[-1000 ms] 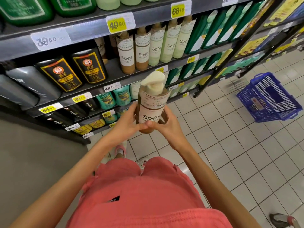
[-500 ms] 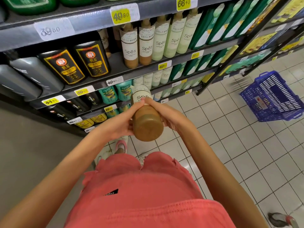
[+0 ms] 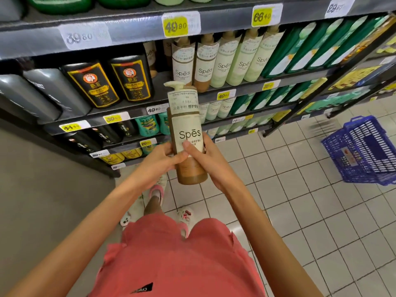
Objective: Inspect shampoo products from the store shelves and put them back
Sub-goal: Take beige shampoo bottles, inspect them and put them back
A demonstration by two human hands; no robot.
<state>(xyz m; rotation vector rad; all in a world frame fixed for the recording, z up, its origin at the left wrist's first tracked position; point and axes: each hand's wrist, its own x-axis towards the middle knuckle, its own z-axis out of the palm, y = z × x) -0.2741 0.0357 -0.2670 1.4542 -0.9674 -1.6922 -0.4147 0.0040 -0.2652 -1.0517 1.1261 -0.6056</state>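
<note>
Inspection step: my left hand (image 3: 165, 156) and right hand (image 3: 205, 159) both grip the Spes bottle (image 3: 187, 133) upright, label readable. Next: return it to the shelf gap (image 3: 161, 88) left of the matching brown bottles (image 3: 192, 63).

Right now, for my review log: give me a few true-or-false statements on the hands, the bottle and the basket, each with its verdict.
1. The left hand and the right hand both hold the brown Spes bottle. True.
2. The bottle is held upside down. False: it is upright, with its pump on top.
3. A blue basket stands on the tiled floor to the person's right. True.
4. The bottle's label faces away from the camera. False: the word Spes faces the camera.
5. More Spes bottles stand on the shelf behind. True.
</note>
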